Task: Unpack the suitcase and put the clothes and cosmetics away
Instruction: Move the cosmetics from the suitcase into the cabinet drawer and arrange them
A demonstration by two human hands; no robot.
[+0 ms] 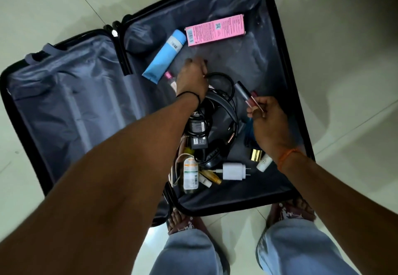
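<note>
A black suitcase [277, 27] lies open on the floor, and its left half [64, 102] shows only grey lining. In the right half lie a blue tube [165, 55], a pink box [215, 29], a clear bottle with an orange label [190, 174] and other small cosmetics. My left hand [191, 79] reaches down just right of the blue tube, over a small pink-capped bottle [169, 74]. Its fingers point away, so what they hold is hidden. My right hand [269, 119] pinches two slim lip gloss tubes [244, 91] above the suitcase.
Black headphones [219, 111] with tangled cables, a black adapter [199, 142] and a white charger [233, 171] fill the middle of the right half. A gold-capped item [256, 154] and a small white tube [264, 162] lie under my right wrist. My slippered feet [185, 223] stand at the suitcase's near edge on pale floor tiles.
</note>
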